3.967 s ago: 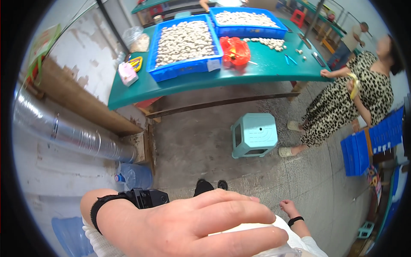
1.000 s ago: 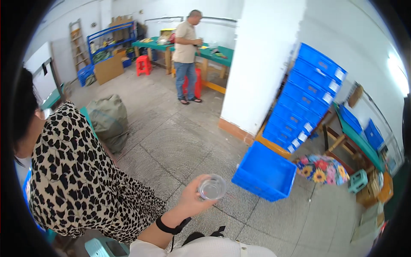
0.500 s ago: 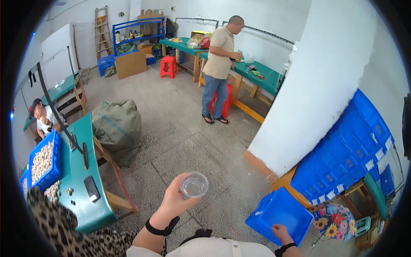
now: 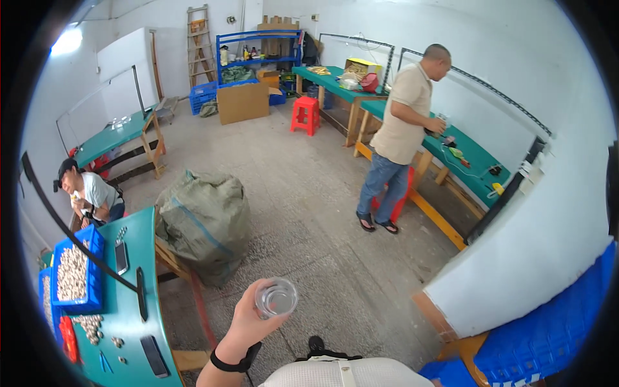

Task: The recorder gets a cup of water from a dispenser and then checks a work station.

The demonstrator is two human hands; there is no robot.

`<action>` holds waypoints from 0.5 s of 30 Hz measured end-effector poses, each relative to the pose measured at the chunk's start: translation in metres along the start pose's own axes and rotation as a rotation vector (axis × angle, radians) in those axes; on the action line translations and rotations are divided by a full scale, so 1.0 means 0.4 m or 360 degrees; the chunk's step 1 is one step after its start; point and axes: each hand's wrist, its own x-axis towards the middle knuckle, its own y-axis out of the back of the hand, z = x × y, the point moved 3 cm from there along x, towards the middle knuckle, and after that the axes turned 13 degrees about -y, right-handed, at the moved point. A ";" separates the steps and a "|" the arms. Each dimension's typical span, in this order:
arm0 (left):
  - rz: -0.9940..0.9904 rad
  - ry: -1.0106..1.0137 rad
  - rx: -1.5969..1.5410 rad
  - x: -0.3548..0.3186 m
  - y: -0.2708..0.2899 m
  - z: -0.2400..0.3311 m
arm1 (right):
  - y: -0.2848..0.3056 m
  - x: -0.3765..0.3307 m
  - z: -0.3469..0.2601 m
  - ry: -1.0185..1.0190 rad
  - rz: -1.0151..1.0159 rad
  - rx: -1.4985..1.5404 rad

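Observation:
My left hand is wrapped round a clear plastic cup, held upright out in front of my body above the floor. The cup looks see-through; whether it has liquid in it I cannot tell. A dark band circles my left wrist. My right hand is out of the picture. Left of the cup stands a green-topped table, bearing a phone, a blue crate of small pale round pieces, some loose pieces and blue tweezers.
A bulky grey-green sack leans by the table. One person stands at a far green table; another sits at the left. A red stool is farther back. Right of me are a white pillar and stacked blue crates.
My view has turned left, so the room has shifted right. The open blue crate and my right hand have dropped out of sight. The cup stays in my left hand.

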 end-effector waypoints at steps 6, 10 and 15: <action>0.0315 0.0076 0.0048 0.272 0.172 -0.054 | 0.559 0.265 -0.346 -0.0322 0.0060 0.0907; 0.0358 0.0065 0.0030 0.486 0.276 -0.145 | 0.888 0.577 -0.601 -0.0046 0.0287 0.0784; 0.0270 0.0060 0.0042 0.779 0.408 -0.222 | 1.164 0.805 -0.913 0.0103 0.0335 0.0941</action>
